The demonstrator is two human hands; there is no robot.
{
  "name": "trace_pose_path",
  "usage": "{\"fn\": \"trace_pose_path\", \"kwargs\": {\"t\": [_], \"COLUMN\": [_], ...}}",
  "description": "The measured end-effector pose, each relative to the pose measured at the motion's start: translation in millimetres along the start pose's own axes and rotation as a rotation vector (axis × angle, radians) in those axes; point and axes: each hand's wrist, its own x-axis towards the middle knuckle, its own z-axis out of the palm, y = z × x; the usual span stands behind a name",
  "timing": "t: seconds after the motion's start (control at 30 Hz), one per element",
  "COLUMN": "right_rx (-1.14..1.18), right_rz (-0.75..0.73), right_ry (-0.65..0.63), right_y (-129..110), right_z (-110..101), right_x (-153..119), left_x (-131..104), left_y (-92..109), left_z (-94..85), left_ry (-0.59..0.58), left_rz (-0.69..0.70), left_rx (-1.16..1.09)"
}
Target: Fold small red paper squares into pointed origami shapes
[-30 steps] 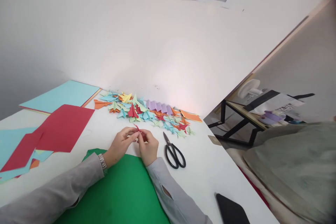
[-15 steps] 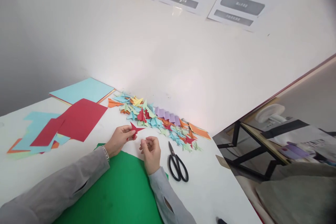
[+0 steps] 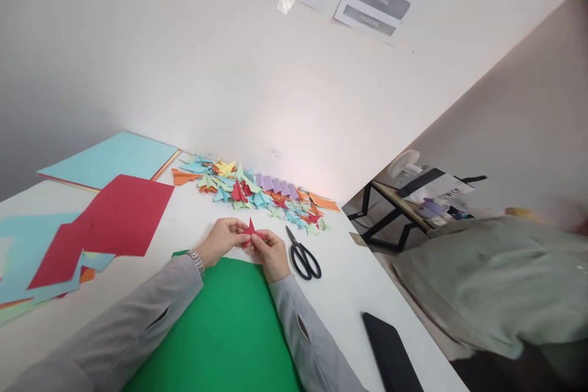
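Note:
A small red folded paper star [image 3: 250, 229] is pinched between both my hands, one point sticking up. My left hand [image 3: 223, 239] grips its left side with thumb and fingers. On its right side, my right hand [image 3: 272, 252] closes on it with thumb and forefinger. Parts of the star are hidden by my fingers. Below my hands spreads a green sheet [image 3: 220, 324]. Black-handled scissors [image 3: 303, 255] lie just right of my right hand, blades pointing away. Behind my hands is a heap of small folded paper pieces [image 3: 239, 187] in many colours.
Red paper [image 3: 133, 214] and light blue offcuts [image 3: 41, 226] lie on the left of the white table [image 3: 184, 202]. A light blue sheet stack [image 3: 110, 159] is against the wall. A black flat object [image 3: 390, 349] lies at the right edge. Beside the table is a person's grey-green clothing [image 3: 482, 275].
My right hand has come in to the red paper star and now grips it together with my left. The view has shifted rightward, bringing the black flat object further into sight.

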Motion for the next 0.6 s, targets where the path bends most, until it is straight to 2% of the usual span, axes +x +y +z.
{"fn": "trace_pose_path", "kwargs": {"t": [0.3,0.43,0.6], "right_rx": [0.015,-0.01,-0.016], "right_rz": [0.071,0.026,-0.004], "right_ry": [-0.119,-0.101,-0.076], "right_y": [-1.9,-1.4,-1.7], "right_z": [-2.8,-2.9,-3.3], "right_x": [1.1,-1.2,0.3], "left_x": [0.6,-1.0,-0.4], "left_y": [7.7,9.3,7.5], "left_z": [-3.3,-3.0,-3.2], "left_ry": [-0.025,-0.067,-0.034], "left_rz": [-0.04,-0.054,-0.039], "left_rx": [0.1,0.088,0.1]}}
